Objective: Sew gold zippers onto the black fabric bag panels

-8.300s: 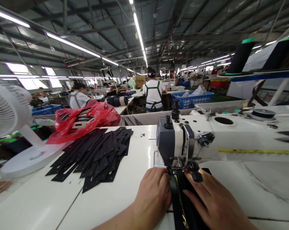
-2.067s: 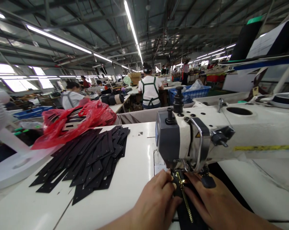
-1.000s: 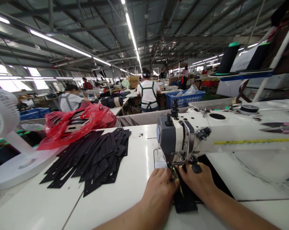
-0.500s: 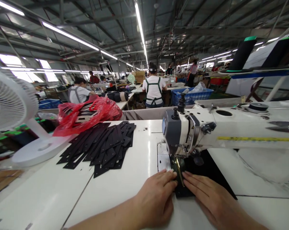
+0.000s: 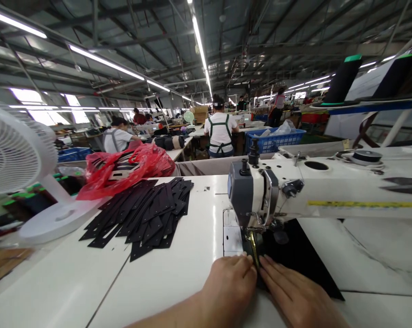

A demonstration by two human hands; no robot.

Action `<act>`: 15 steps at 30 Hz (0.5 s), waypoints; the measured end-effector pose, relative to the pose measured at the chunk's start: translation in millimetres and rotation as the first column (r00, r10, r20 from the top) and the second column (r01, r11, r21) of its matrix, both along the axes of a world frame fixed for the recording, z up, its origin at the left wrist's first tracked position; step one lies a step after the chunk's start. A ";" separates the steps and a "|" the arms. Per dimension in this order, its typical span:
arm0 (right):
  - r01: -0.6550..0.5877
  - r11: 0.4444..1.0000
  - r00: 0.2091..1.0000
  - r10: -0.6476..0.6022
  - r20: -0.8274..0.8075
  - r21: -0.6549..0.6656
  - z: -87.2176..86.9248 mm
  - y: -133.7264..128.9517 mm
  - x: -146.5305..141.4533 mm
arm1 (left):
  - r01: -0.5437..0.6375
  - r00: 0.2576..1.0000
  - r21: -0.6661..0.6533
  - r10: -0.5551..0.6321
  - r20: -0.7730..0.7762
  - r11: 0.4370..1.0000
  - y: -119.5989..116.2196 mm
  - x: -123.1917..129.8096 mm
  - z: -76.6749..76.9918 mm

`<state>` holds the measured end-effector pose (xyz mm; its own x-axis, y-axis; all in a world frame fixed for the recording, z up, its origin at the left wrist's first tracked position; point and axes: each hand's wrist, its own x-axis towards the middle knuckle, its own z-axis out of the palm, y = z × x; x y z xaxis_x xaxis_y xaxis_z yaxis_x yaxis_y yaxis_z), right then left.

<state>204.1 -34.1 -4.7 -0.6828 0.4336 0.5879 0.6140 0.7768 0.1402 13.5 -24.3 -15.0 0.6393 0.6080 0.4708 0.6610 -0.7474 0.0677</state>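
Left hand (image 5: 230, 287) flat, fingers together, pressed palm-down on the near edge of the black fabric piece (image 5: 296, 259); holding nothing. Right hand (image 5: 296, 296) likewise flat and extended on the same piece, fingertips just beside the left's. A gold zipper (image 5: 253, 241) runs between the two sets of fingertips, up under the presser foot of the white sewing machine (image 5: 315, 191). Fabric lies on the white table (image 5: 178, 269) beneath the machine arm, spreading right.

Machine head stands directly over the work and hides the needle area. Left of the hands, well apart: fanned stack of black cut strips (image 5: 144, 212), behind it a red plastic bag (image 5: 124, 168) with more pieces. White desk fan (image 5: 17, 159) at far left. Scissors (image 5: 402, 184) on the machine arm, right edge. Blue basket (image 5: 274, 139) and a person in a green-strapped apron (image 5: 221, 132) beyond the table.
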 end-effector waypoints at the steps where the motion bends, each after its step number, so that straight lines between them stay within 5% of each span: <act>1: 0.011 0.996 1.000 -0.011 0.004 0.090 -7.3 -4.7 0.0 | 0.021 1.000 0.086 -0.023 0.021 0.996 -1.1 0.8 -3.3; 5: 0.040 0.988 0.999 -0.041 -0.002 0.146 -14.5 -7.4 -2.5 | 0.068 0.992 0.233 -0.092 0.091 0.970 0.7 1.5 0.4; 15: 0.046 0.993 0.993 -0.033 -0.112 0.113 -13.4 8.7 -9.6 | 0.075 0.994 0.205 -0.089 0.057 0.976 14.1 -2.7 7.3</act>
<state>194.5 -25.4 -18.1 -0.5949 0.3841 0.7061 0.6606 0.7341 0.1572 10.8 -10.1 -7.7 0.6466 0.4425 0.6213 0.5961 -0.8014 -0.0496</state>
